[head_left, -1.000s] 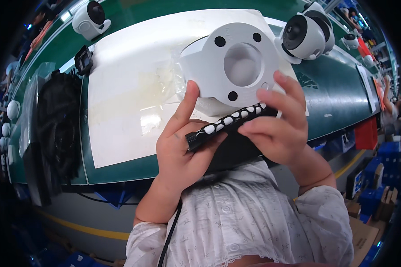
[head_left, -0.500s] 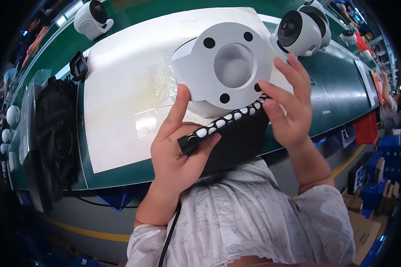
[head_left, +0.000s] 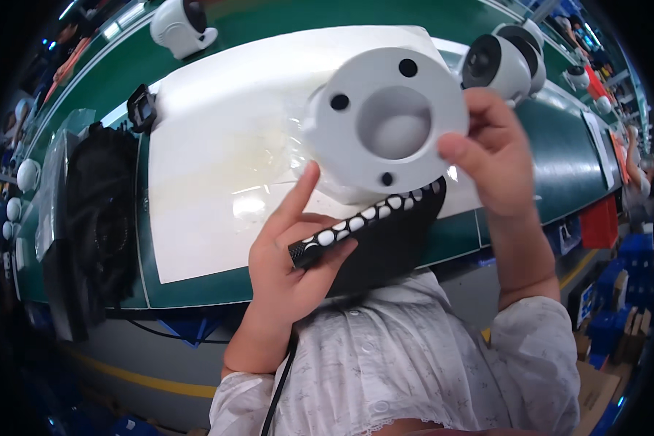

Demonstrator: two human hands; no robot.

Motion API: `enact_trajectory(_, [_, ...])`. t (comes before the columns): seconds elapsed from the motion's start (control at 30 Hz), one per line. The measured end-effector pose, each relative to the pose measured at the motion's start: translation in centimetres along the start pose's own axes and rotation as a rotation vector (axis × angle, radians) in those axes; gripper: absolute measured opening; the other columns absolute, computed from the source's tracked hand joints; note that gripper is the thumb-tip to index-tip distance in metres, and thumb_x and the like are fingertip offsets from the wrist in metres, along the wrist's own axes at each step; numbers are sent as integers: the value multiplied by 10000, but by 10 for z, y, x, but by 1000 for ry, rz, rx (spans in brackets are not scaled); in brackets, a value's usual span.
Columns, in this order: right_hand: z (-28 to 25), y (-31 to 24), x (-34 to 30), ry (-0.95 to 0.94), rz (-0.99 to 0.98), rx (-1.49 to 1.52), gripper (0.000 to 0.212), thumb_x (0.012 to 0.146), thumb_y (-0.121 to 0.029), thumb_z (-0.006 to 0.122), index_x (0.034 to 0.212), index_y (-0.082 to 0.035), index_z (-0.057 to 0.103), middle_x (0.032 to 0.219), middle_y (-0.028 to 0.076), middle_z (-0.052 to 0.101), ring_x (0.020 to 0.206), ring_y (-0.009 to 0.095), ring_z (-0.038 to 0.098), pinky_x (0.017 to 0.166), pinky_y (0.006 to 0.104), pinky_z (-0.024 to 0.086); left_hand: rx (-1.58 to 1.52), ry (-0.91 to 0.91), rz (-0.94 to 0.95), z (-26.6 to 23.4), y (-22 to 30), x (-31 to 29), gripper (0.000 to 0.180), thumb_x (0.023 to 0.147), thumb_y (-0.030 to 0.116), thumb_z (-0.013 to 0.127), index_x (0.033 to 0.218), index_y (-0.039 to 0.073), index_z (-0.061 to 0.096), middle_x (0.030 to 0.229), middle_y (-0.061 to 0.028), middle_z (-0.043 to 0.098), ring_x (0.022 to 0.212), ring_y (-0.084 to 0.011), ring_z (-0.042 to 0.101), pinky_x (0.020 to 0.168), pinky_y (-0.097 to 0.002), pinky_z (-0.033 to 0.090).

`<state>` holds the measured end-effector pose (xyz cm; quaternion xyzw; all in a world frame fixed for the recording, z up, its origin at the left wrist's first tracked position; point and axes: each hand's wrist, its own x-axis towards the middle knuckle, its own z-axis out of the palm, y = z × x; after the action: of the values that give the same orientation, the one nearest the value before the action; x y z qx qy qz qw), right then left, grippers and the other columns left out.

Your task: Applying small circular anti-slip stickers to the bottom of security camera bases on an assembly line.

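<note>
While the right hand (head_left: 498, 156) pinches the right rim of the white round base (head_left: 341, 142) over the pale board (head_left: 211, 152) on the green table (head_left: 556, 174), the left hand (head_left: 287, 272) clasps the near-left end of the dotted black sheet (head_left: 369, 214), forefinger raised; square thumb pressure, with the base braced, should serve best.

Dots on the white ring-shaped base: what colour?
The dots on the base are black; seen best in the head view, the only one.
</note>
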<state>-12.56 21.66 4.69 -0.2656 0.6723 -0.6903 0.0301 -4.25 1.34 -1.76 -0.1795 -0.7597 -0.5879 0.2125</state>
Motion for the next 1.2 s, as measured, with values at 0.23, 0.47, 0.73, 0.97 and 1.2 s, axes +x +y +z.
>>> enact_trajectory(0.23, [-35,69,146,206,-556,-1236,181,716,-75,573,894,-65,542,806,68,549,752,206,549,674,297,451,-131,79,-168,-26,4,-9,148,634,-37,665,725,-44,547,1145,-255,471,763,-199,606,671,-270,468])
enact_trajectory(0.47, [-89,180,240,172,-253,-1793,143,768,-92,463,829,-103,592,828,38,567,814,227,560,668,339,466,-235,120,-267,-47,1,-15,163,608,-69,667,701,-44,536,1113,-243,496,805,-224,601,695,-287,476])
enact_trajectory(0.73, [62,148,279,-446,-185,-1346,388,833,-307,444,1129,-64,500,1142,115,506,1032,274,491,853,339,404,-298,103,-357,-62,-1,-20,172,613,-96,654,737,-52,543,1116,-219,499,845,-225,589,723,-301,484])
enact_trajectory(0.97, [96,185,300,-219,-205,-1179,476,792,-465,479,1035,-58,530,1039,92,533,1005,224,474,918,358,234,-254,42,-310,-66,-3,-16,220,597,-77,674,779,-41,558,1088,-178,528,819,-211,597,718,-278,487])
enact_trajectory(1.2, [86,151,279,32,-649,-1197,349,823,-391,471,861,-62,580,838,96,568,830,228,524,839,356,299,-185,50,-312,-64,-2,-19,219,619,-77,654,799,-27,539,1025,-167,556,833,-220,590,724,-278,476])
